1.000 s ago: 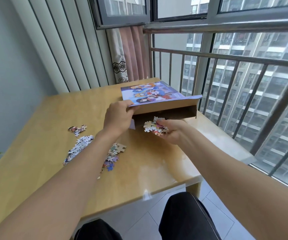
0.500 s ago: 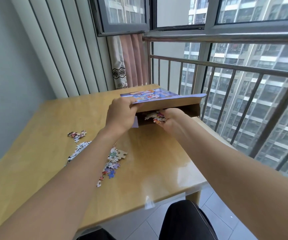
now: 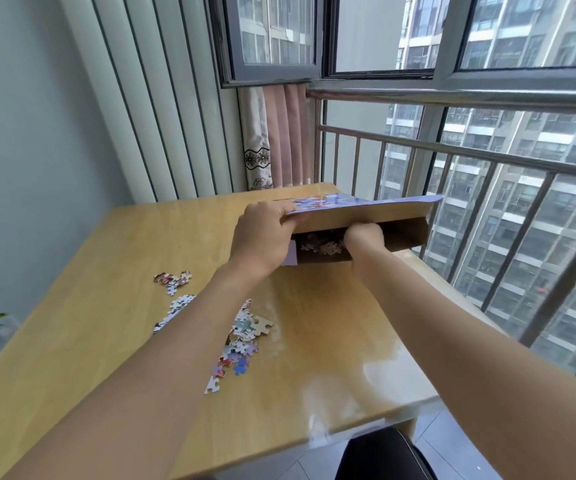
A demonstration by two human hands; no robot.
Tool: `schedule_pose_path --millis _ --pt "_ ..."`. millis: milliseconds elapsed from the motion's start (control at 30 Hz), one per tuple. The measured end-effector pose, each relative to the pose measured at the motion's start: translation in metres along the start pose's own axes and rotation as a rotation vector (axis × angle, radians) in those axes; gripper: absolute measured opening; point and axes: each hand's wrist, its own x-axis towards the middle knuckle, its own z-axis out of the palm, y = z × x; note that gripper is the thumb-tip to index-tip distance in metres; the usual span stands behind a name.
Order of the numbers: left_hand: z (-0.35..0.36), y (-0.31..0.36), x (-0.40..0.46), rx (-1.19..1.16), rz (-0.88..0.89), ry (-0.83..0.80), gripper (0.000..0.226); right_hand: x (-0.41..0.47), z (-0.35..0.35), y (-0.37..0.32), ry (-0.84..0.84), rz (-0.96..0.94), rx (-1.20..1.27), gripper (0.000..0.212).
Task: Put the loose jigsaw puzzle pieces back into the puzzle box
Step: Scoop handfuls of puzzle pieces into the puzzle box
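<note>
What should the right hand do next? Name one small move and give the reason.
Probably let go and draw the right hand back out of the puzzle box. It is already inside the opening that the left hand holds up by the lid edge, with pieces lying inside. Loose puzzle pieces on the wooden table remain to be gathered.

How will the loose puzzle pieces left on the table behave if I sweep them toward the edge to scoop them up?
The loose puzzle pieces look thin and flat, so they will probably slide easily on the glossy table. Lying as scattered clumps, they likely scatter further rather than move together. Some seem interlocked and may break apart.
</note>
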Motion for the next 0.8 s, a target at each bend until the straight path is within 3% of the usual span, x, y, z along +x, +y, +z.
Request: schedule_pose_path --millis 100,167,267,433,600,667,800 --pt "-0.002 -0.002 0.002 0.022 0.019 0.009 0.026 0.009 -0.024 0.003 -0.018 -0.290 -0.516 0.025" --pt "-0.003 -0.001 0.004 0.019 0.029 0.014 0.025 0.011 -0.041 0.005 -0.144 -0.546 -0.758 0.033" --pt "-0.004 0.002 0.008 -0.014 0.041 0.057 0.021 0.008 -0.058 0.001 -0.223 -0.817 -0.935 0.030" --pt "-0.013 0.008 0.024 -0.046 0.045 0.134 0.021 0.009 -0.061 -0.018 -0.163 -1.132 -1.229 0.024" --pt "-0.030 0.024 0.039 -0.133 0.088 0.248 0.012 0.001 -0.053 -0.043 0.008 -1.545 -1.155 0.013" --pt "-0.042 0.030 0.047 -0.206 0.095 0.304 0.015 -0.004 -0.049 -0.059 0.081 -1.598 -1.073 0.010" --pt "-0.060 0.032 0.060 -0.223 0.048 0.303 0.020 -0.011 -0.039 -0.084 0.003 -1.622 -1.052 0.012"
